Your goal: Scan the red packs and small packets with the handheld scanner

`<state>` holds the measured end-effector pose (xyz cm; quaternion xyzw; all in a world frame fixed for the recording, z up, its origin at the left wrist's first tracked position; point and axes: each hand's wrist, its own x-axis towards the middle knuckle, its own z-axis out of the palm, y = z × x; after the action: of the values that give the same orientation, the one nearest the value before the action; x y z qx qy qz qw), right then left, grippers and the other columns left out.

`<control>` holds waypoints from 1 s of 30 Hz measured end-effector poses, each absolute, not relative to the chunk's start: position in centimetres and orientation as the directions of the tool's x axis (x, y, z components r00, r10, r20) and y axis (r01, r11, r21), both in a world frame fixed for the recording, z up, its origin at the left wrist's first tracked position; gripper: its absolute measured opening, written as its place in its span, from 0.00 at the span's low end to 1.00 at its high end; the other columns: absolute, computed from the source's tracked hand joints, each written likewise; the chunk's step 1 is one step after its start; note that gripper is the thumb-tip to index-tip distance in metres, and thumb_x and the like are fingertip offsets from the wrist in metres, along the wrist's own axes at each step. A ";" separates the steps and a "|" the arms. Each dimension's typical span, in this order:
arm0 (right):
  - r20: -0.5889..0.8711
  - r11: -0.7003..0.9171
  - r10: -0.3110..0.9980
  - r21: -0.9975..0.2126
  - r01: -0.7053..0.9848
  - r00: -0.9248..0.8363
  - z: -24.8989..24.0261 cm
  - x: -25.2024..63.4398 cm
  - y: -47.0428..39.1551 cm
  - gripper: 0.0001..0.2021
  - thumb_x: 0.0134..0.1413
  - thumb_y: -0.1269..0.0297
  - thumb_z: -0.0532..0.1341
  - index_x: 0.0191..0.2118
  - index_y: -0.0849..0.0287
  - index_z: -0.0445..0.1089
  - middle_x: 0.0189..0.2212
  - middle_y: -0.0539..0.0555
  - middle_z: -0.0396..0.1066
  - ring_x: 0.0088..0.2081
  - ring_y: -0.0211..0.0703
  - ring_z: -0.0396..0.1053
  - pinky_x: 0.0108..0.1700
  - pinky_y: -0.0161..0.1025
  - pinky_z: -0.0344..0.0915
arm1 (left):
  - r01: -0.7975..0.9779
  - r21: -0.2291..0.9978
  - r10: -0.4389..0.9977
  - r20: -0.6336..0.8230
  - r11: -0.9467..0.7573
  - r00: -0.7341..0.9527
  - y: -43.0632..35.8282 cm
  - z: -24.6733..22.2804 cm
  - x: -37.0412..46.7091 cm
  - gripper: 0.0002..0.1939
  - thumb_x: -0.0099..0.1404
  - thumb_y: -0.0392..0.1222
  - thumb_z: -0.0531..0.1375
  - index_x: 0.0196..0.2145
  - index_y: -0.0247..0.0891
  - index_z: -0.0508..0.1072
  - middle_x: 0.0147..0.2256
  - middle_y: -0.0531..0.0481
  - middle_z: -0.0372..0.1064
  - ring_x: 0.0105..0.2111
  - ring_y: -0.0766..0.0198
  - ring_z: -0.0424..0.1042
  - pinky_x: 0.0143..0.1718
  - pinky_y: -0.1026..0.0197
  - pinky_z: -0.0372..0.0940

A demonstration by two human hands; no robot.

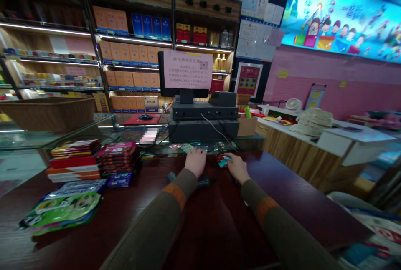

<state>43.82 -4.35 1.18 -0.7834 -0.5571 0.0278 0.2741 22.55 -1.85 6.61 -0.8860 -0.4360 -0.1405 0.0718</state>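
Note:
My left hand (196, 163) is back-up at the far edge of the dark red-brown table, with its fingers stretched forward and apart. Just beyond its fingertips, a pale green slip or packet (187, 147) shows by the glass counter. Beneath that wrist is a dark object (203, 182), mostly covered by my arm and too blurred to name. My right hand (238, 168) is closed on the right side of a small red and teal packet (223, 161), close to the table surface. Its fingertips are partly hidden.
Left on the table are stacked red and orange boxes (73, 167), dark red packets (117, 159), blue packets (120, 179) and a green panda-print bag (64, 209). Ahead stands a monitor (161, 74) with a paper sign, on a dark cash drawer (203, 131). A wooden-looking bin (46, 113) stands left.

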 end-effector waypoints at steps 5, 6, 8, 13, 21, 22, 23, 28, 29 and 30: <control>0.284 -0.164 0.909 -0.431 0.887 0.306 1.5 40.8 -3.5 0.20 0.63 0.69 0.52 0.56 0.51 0.72 0.52 0.56 0.75 0.55 0.53 0.70 0.53 0.45 0.63 | 0.817 -0.007 0.765 0.349 -0.576 0.542 -1.5 7.2 18.7 0.21 0.71 0.31 0.45 0.54 0.37 0.72 0.51 0.38 0.72 0.55 0.51 0.67 0.57 0.46 0.60; 0.297 -0.138 0.912 -0.428 0.893 0.284 1.5 40.2 -3.3 0.20 0.62 0.69 0.52 0.56 0.52 0.72 0.51 0.56 0.76 0.55 0.52 0.70 0.54 0.44 0.62 | 0.822 -0.007 0.767 0.355 -0.570 0.535 -1.5 7.2 18.0 0.21 0.71 0.31 0.45 0.54 0.37 0.72 0.51 0.39 0.72 0.55 0.51 0.67 0.57 0.47 0.60; 0.320 -0.082 0.917 -0.435 0.897 0.239 1.5 39.0 -2.9 0.20 0.62 0.71 0.52 0.55 0.54 0.72 0.51 0.55 0.76 0.55 0.51 0.70 0.55 0.43 0.62 | 0.832 -0.006 0.773 0.366 -0.554 0.518 -1.4 7.1 16.7 0.21 0.71 0.31 0.46 0.54 0.38 0.72 0.51 0.40 0.72 0.55 0.51 0.68 0.57 0.48 0.60; 0.334 0.029 0.930 -0.486 0.874 0.154 1.8 36.2 -2.1 0.20 0.61 0.72 0.52 0.53 0.54 0.74 0.52 0.54 0.76 0.56 0.48 0.71 0.58 0.43 0.62 | 0.854 0.007 0.781 0.409 -0.520 0.472 -1.1 6.5 13.5 0.21 0.70 0.31 0.48 0.54 0.39 0.72 0.52 0.42 0.72 0.53 0.52 0.69 0.55 0.50 0.62; 0.371 0.210 0.929 -0.544 0.812 0.008 3.2 31.5 -1.1 0.19 0.61 0.71 0.53 0.52 0.52 0.74 0.51 0.52 0.77 0.55 0.46 0.72 0.60 0.45 0.63 | 0.894 0.082 0.808 0.470 -0.441 0.356 -0.8 5.4 7.7 0.19 0.70 0.32 0.49 0.51 0.41 0.75 0.50 0.44 0.74 0.51 0.53 0.70 0.55 0.50 0.61; 0.373 0.225 0.928 -0.551 0.803 -0.005 3.5 30.8 -1.0 0.18 0.61 0.71 0.53 0.51 0.52 0.75 0.51 0.52 0.77 0.55 0.47 0.72 0.60 0.45 0.63 | 0.895 0.081 0.797 0.494 -0.439 0.347 -0.8 5.3 7.0 0.19 0.70 0.32 0.50 0.50 0.41 0.76 0.50 0.44 0.74 0.52 0.53 0.70 0.56 0.49 0.60; 0.375 0.240 0.927 -0.560 0.793 -0.016 3.7 30.2 -0.9 0.18 0.61 0.71 0.53 0.51 0.52 0.75 0.50 0.52 0.78 0.54 0.47 0.73 0.59 0.46 0.64 | 0.896 0.085 0.786 0.521 -0.436 0.333 -0.7 5.2 6.3 0.19 0.70 0.32 0.50 0.50 0.42 0.76 0.50 0.45 0.74 0.52 0.53 0.69 0.57 0.48 0.59; 0.397 0.333 0.913 -0.590 0.736 -0.095 4.6 26.7 -0.1 0.18 0.59 0.72 0.54 0.50 0.53 0.75 0.49 0.53 0.78 0.54 0.48 0.74 0.59 0.48 0.65 | 0.909 0.113 0.744 0.619 -0.400 0.251 -0.3 5.3 2.7 0.17 0.68 0.33 0.52 0.46 0.44 0.78 0.52 0.46 0.74 0.56 0.53 0.67 0.60 0.46 0.56; 0.404 0.353 0.908 -0.592 0.725 -0.112 4.7 26.0 0.1 0.18 0.59 0.72 0.54 0.49 0.53 0.76 0.49 0.53 0.78 0.53 0.48 0.74 0.59 0.48 0.65 | 0.916 0.114 0.740 0.631 -0.385 0.233 -0.2 5.4 2.0 0.17 0.68 0.33 0.52 0.46 0.44 0.78 0.53 0.47 0.74 0.56 0.53 0.66 0.60 0.46 0.56; 0.410 0.370 0.903 -0.594 0.714 -0.127 4.7 25.4 0.4 0.18 0.59 0.73 0.54 0.49 0.53 0.76 0.48 0.54 0.79 0.52 0.48 0.74 0.59 0.48 0.65 | 0.922 0.117 0.737 0.641 -0.369 0.213 -0.1 5.5 1.2 0.17 0.68 0.33 0.52 0.46 0.44 0.78 0.53 0.47 0.74 0.57 0.52 0.66 0.59 0.46 0.56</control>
<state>25.37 0.38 4.70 -0.5466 -0.7399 0.1273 0.3710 1.22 -0.14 5.49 -0.7650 -0.5424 -0.3148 0.1467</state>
